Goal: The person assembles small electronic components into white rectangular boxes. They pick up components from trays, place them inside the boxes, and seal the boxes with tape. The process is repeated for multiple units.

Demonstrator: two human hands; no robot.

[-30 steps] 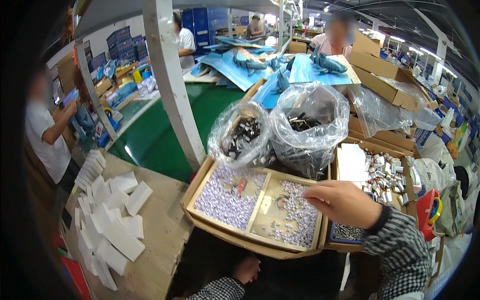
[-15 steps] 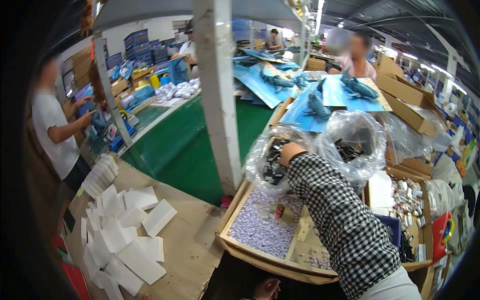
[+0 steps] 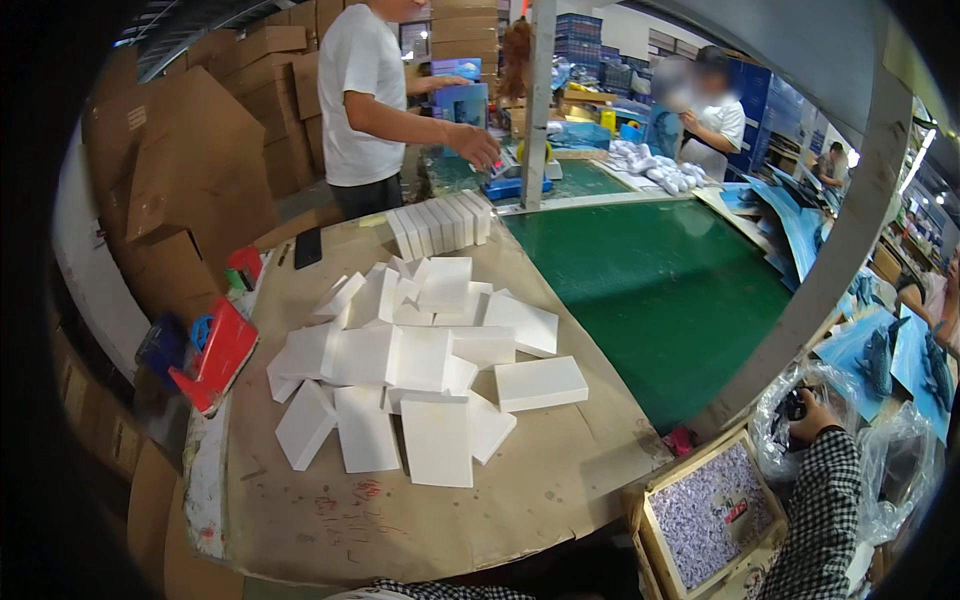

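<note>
My right hand (image 3: 815,416) reaches into a clear plastic bag (image 3: 838,386) at the right, its fingers curled among small black parts (image 3: 794,406). What it grips there is too small to make out. The black-and-white checked sleeve (image 3: 822,500) runs up to it from the lower right. Just nearer than the bag is a wooden tray (image 3: 652,540) of tiny pale purple pieces (image 3: 700,505), with a small red and black item (image 3: 737,512) on top. Of my left arm only a checked sleeve (image 3: 450,590) shows at the lower edge; the hand is out of sight.
White boxes (image 3: 437,440) lie heaped on the brown-covered table (image 3: 560,470), with a row of upright ones (image 3: 440,225) behind. A phone (image 3: 308,247) and a red holder (image 3: 220,350) are at left. Beyond a green surface (image 3: 650,280) and metal post (image 3: 810,320), co-workers handle blue packages.
My view has swung left, bringing the white boxes to the middle. My right hand stays in the bag. My left hand, earlier at the lower edge, has left the view.
</note>
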